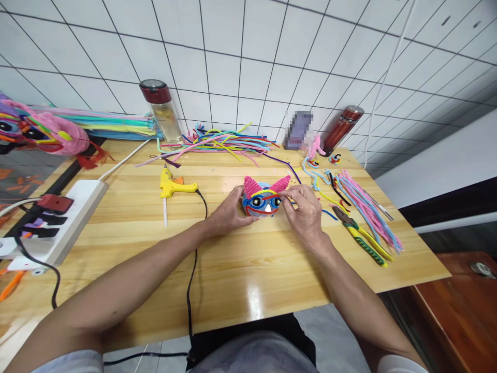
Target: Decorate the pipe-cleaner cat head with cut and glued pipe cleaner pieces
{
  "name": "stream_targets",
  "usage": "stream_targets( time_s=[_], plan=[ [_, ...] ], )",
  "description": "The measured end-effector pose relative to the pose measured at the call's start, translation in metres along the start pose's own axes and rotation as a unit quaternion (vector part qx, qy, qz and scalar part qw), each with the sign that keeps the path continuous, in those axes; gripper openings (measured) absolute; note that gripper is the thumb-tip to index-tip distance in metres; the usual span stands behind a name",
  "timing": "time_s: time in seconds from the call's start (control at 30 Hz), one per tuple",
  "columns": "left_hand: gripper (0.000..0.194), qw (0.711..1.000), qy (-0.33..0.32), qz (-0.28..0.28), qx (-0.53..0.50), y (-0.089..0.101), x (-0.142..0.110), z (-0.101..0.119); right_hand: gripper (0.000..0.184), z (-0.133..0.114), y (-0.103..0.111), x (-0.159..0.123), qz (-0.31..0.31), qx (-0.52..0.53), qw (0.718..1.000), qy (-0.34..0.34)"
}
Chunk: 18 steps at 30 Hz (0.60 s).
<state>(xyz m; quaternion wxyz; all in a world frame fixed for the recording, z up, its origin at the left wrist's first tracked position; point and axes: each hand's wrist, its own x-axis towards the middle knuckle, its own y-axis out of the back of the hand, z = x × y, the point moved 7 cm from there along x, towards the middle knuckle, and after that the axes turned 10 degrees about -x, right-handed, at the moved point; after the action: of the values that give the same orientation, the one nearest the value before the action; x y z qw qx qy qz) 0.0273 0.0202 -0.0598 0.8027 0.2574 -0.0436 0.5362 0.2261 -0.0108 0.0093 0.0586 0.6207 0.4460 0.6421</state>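
A small pipe-cleaner animal head (pixel 263 199), blue with pink ears and red-rimmed eyes, rests on the wooden table (pixel 248 269) in the middle. My left hand (pixel 229 212) cups its left side with curled fingers. My right hand (pixel 305 210) pinches the head's right side near the pink ear, fingers pressed together on it. A yellow glue gun (pixel 173 187) lies to the left of my hands, its black cord trailing toward me.
Loose pipe cleaners (pixel 221 142) lie at the back and others (pixel 365 204) to the right beside yellow-green pliers (pixel 363 238). Two bottles (pixel 163 110) (pixel 344 128) stand by the tiled wall. A white power strip (pixel 58 223) sits at the left; a pink pipe-cleaner figure (pixel 42 132) behind it.
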Motion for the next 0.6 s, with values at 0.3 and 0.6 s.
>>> stream_targets(
  time_s=[0.3,0.6],
  plan=[
    [0.064,1.000,-0.015,-0.003,-0.001,-0.0011,0.0000,-0.0006,0.013,-0.0035,0.0048,0.0021,0.040,-0.040,0.998,0.006],
    [0.068,1.000,-0.010,-0.003,-0.008,-0.0018,0.0003,-0.0042,0.015,-0.0031,-0.0032,-0.0011,0.012,-0.053,0.998,0.027]
  ],
)
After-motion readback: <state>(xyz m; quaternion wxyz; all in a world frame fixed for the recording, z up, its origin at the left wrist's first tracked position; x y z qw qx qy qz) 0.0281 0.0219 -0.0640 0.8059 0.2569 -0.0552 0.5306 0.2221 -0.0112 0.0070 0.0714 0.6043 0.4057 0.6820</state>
